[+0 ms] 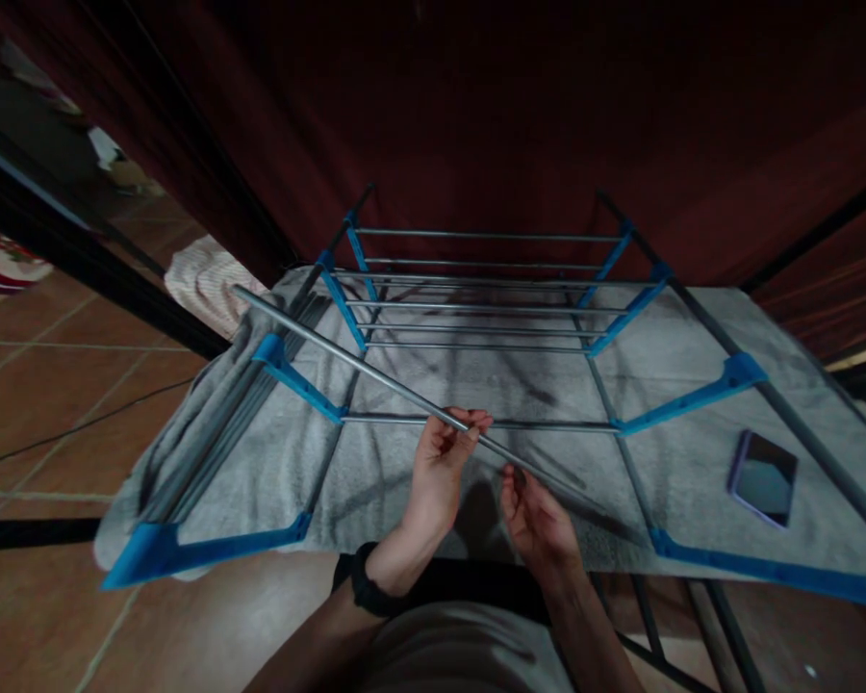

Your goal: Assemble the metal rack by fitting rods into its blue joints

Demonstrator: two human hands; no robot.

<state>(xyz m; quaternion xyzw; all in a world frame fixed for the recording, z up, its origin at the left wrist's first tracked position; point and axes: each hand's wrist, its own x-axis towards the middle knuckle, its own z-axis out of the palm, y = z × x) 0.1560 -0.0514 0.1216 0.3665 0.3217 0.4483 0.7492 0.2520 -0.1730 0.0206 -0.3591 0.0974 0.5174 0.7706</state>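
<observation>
A long thin metal rod [375, 373] slants across the middle of the view, its far end up at the left. My left hand [437, 476], with a dark band on the wrist, is closed around it, pinching with thumb and fingers. Lower along the rod, my right hand [543, 527] has its curled fingertips at the tube. Below and beyond both hands lies a drying-rack frame with blue plastic brackets [693, 399] and grey tubes. Several crossbars [491, 309] join the brackets at its far part, and one crossbar [555, 424] runs just behind my hands.
The frame lies on a grey blanket [685, 476]. Several loose rods [223, 433] rest together at the left, beside a blue bracket [209, 551]. A phone [763, 481] lies at the right. Dark red curtains [491, 115] hang behind. Tiled floor [64, 404] shows at left.
</observation>
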